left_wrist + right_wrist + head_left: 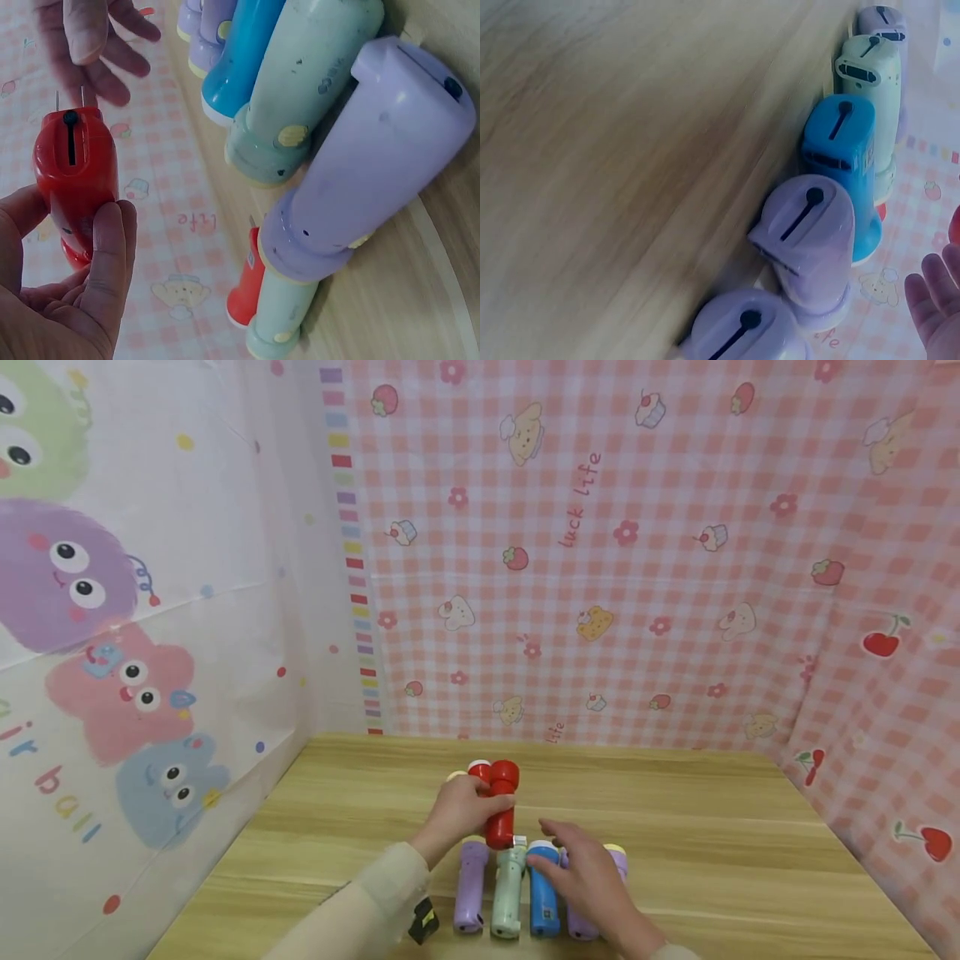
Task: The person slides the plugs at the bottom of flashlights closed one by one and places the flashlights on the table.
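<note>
One wood-grain surface [712, 835] carries everything, and crowding is its main hazard: a purple flashlight [470, 889], a green flashlight [508, 897], a blue flashlight [543, 897] and two more purple flashlights [814, 247] lie in a close row, so a bump to one could roll its neighbours. The right hand [592, 877], fingers loose and holding nothing, hangs over the blue and purple ones; dipping carelessly, it might knock them askew. The left hand [459, 810] grips a red flashlight [502, 806] by the barrel, lifted clear of the row — smooth, rounded plastic that could slip or twist between thumb and fingers if pushed hard. Smallest, and perhaps likeliest to catch, are the two metal prongs [82, 96] jutting toward the right hand — they could poke a finger, or bend if pressed at an angle.
</note>
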### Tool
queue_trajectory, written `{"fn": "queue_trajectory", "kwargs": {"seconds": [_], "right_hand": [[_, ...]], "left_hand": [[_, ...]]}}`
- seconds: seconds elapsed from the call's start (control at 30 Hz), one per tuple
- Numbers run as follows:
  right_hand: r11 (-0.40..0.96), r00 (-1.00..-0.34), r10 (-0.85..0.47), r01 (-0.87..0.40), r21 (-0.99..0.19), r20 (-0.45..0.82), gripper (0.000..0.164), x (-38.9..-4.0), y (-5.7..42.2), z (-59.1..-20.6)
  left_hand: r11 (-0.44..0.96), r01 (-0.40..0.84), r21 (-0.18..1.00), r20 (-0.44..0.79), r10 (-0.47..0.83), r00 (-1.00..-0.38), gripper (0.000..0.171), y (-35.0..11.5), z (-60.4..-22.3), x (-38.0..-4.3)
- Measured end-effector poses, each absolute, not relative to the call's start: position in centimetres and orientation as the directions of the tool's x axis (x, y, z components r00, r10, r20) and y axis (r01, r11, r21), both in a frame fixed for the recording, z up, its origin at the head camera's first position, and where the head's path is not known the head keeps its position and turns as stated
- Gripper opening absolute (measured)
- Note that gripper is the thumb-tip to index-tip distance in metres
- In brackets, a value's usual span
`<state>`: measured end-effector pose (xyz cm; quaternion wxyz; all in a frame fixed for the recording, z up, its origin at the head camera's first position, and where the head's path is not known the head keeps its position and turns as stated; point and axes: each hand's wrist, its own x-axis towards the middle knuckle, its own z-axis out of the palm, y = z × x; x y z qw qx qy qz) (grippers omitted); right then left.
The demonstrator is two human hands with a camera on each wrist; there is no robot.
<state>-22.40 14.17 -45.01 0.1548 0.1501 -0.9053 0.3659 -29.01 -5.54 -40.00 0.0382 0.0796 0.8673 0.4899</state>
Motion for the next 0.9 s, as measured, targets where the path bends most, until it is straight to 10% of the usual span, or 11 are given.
{"fn": "queue_trajectory", "kwargs": {"seconds": [0.9], "right_hand": [[0.645,-0.851,-0.243,-0.5,-0.577,0.465,0.052,-22.7,12.9,-45.6]], "left_hand": [[0.541,0.173,0.823,0.07,0.204,-0.976,0.035,-5.0,-40.4,-28.2]]}}
